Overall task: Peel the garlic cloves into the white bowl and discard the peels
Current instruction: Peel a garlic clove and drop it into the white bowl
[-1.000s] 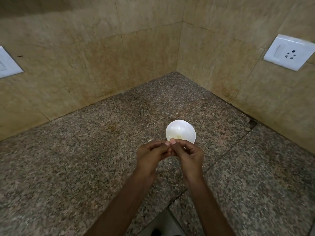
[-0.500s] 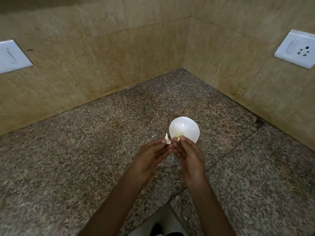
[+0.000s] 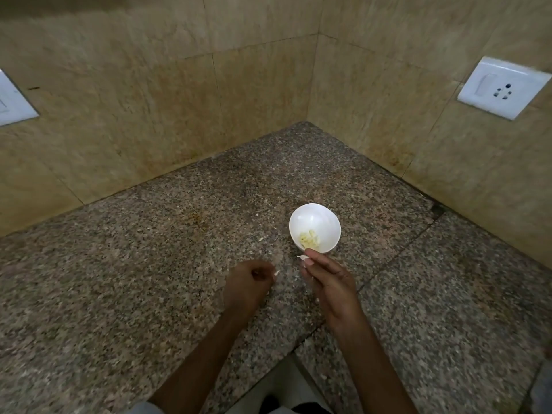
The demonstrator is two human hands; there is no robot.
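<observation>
Head view: right hand (image 3: 328, 283) is hovering just in front of the white bowl (image 3: 313, 208), thumb and fingers curled in and pinching a garlic clove (image 3: 303, 258). The clove's pale tip is sticking out to the left of the thumb, and the rest is hidden under the fingers, so how much skin is still on it can't be told. Left hand (image 3: 247, 285) is sitting well apart from the right one, over the granite counter (image 3: 134, 279), with fingers curled tight. It is pinching a small white peel sliver (image 3: 277, 272) at the fingertips, though that hand is blurred and the exact contact is unclear. The bowl is standing upright on the counter near the corner of the tiled walls, holding a small heap of peeled cloves (image 3: 309, 239) at its near side. One loose peel scrap (image 3: 261, 239) is lying on the counter just left of the bowl. A wall socket (image 3: 503, 88) is showing on the right wall, and a switch plate (image 3: 13, 103) at the left edge.
</observation>
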